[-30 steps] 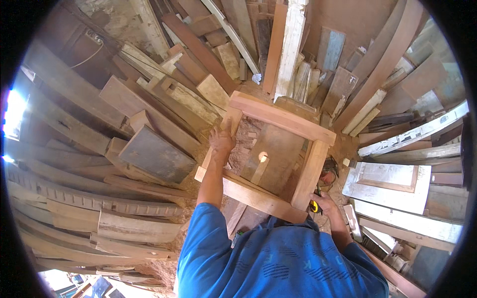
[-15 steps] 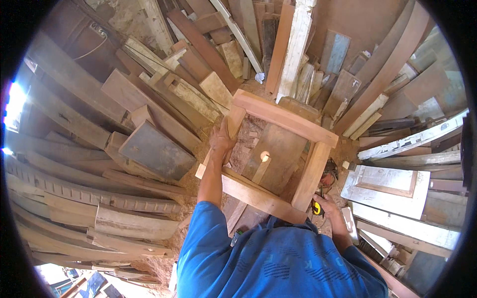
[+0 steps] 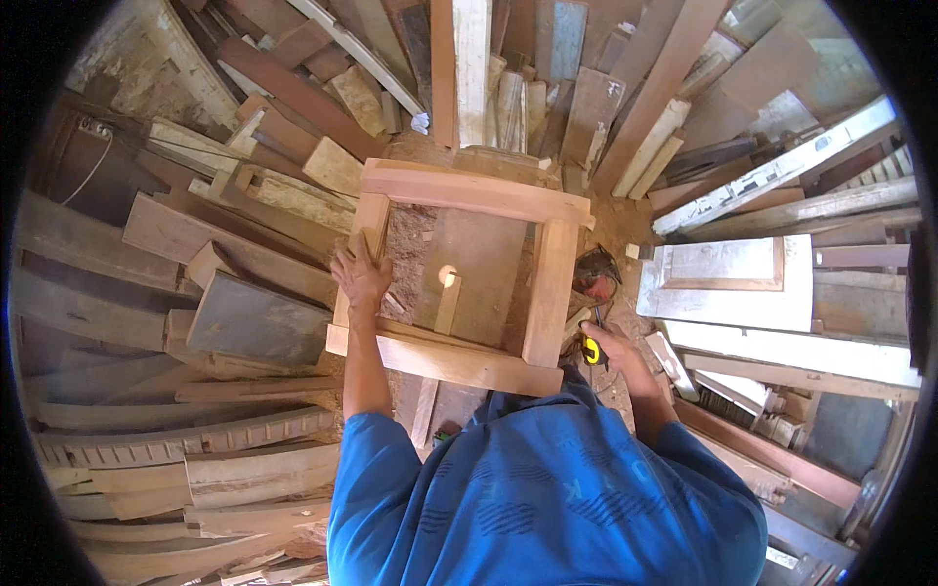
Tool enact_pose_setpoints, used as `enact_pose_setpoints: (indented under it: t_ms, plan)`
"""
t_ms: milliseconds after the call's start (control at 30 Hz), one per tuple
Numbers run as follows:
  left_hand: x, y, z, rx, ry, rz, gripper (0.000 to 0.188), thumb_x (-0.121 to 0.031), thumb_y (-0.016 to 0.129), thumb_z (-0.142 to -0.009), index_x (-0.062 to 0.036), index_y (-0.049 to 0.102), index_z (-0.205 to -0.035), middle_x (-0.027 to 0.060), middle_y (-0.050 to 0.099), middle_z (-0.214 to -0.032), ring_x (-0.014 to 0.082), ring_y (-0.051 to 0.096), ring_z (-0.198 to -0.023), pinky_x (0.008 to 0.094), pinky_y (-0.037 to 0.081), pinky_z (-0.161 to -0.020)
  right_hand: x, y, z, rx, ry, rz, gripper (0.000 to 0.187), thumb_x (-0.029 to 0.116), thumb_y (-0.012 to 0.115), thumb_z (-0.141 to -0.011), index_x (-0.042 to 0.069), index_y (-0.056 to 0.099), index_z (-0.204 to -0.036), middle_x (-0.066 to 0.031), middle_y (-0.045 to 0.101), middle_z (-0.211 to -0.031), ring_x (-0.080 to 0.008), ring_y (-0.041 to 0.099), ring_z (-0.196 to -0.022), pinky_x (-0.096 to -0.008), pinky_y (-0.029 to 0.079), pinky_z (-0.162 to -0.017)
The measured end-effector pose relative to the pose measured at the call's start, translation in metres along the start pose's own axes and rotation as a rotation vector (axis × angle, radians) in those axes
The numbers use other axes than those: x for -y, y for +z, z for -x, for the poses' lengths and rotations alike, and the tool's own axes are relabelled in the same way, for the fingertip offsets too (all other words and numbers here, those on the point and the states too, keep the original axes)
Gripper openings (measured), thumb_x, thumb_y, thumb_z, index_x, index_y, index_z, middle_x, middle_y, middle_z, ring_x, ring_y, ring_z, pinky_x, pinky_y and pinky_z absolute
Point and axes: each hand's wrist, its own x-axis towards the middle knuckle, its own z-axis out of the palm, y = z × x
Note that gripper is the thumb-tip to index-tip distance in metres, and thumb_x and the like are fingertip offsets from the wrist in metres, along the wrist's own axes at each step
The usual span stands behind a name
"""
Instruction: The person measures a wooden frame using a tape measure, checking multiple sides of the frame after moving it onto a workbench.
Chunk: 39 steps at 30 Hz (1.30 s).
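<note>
A rectangular wooden frame [image 3: 445, 363] of reddish-brown rails lies in front of me, over a flat board [image 3: 469, 254] with a small scrap of wood on it. My left hand [image 3: 362, 278] grips the frame's left rail, its fingers over the wood. Just right of the frame's near right corner, my right hand [image 3: 616, 347] holds a yellow and black tape measure [image 3: 592, 351]. No drawn-out blade can be made out.
A dark and red power tool [image 3: 598, 273] sits right of the frame. Wood planks [image 3: 259, 464] are stacked at the left, and more boards [image 3: 469, 78] lean at the far side. A white panel [image 3: 728, 283] lies at the right amid sawdust and offcuts.
The view has swung to the right, so the surroundings sit further left. My left hand stays on the frame's left rail. My right hand still holds the tape measure beside the frame.
</note>
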Motion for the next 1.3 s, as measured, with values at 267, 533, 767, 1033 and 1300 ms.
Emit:
enact_pose_setpoints:
  t_ms: [267, 533, 767, 1033, 1300]
  plan:
    - [-0.025, 0.001, 0.082, -0.063, -0.098, 0.098, 0.069, -0.033, 0.071, -0.074, -0.0197, 0.047, -0.137, 0.029, 0.025, -0.147, 0.0498, 0.03, -0.128, 0.0632, 0.027, -0.103, -0.053, -0.032, -0.012, -0.07, -0.035, 0.493, 0.03, 0.029, 0.066, -0.086, 0.0, 0.069, -0.085, -0.0053, 0.063, -0.07, -0.0149, 0.056, -0.059, -0.0317, 0.042, -0.05]
    - [-0.045, -0.041, 0.184, -0.187, -0.299, 0.089, 0.066, -0.039, 0.069, -0.077, -0.0157, 0.049, -0.135, 0.026, 0.025, -0.149, 0.0507, 0.03, -0.126, 0.0604, 0.028, -0.104, -0.079, -0.098, 0.005, 0.162, -0.065, 0.85, 0.028, 0.028, 0.066, -0.083, 0.0, 0.068, -0.078, -0.0059, 0.059, -0.063, -0.0157, 0.053, -0.051, -0.0316, 0.038, -0.046]
    - [-0.088, -0.022, 0.313, -0.24, -0.362, 0.105, 0.067, -0.037, 0.07, -0.078, -0.0128, 0.046, -0.136, 0.0286, 0.023, -0.15, 0.0514, 0.026, -0.131, 0.062, 0.023, -0.106, -0.066, -0.156, -0.003, 0.198, -0.014, 1.059, 0.041, 0.038, 0.069, -0.08, -0.002, 0.069, -0.084, -0.011, 0.061, -0.063, -0.0218, 0.057, -0.052, -0.0389, 0.043, -0.049]
    - [-0.225, 0.041, 0.47, 0.428, -0.284, 0.334, 0.055, -0.042, 0.061, -0.085, -0.0143, 0.051, -0.132, 0.0241, 0.038, -0.143, 0.0496, 0.033, -0.13, 0.0618, 0.031, -0.102, -0.083, -0.25, -0.048, 0.509, -0.622, 1.315, 0.046, 0.038, 0.067, -0.076, -0.008, 0.066, -0.077, -0.0166, 0.063, -0.067, -0.0241, 0.06, -0.058, -0.0414, 0.047, -0.055]
    - [-0.212, 0.058, 0.526, 0.467, -0.571, 0.558, 0.058, -0.046, 0.05, -0.091, -0.0018, 0.055, -0.128, 0.0224, 0.06, -0.124, 0.04, 0.054, -0.118, 0.0461, 0.043, -0.101, -0.057, -0.222, -0.048, 0.397, -0.234, 1.475, 0.04, 0.033, 0.067, -0.078, -0.006, 0.068, -0.087, -0.017, 0.067, -0.076, -0.0248, 0.064, -0.066, -0.0428, 0.05, -0.062]
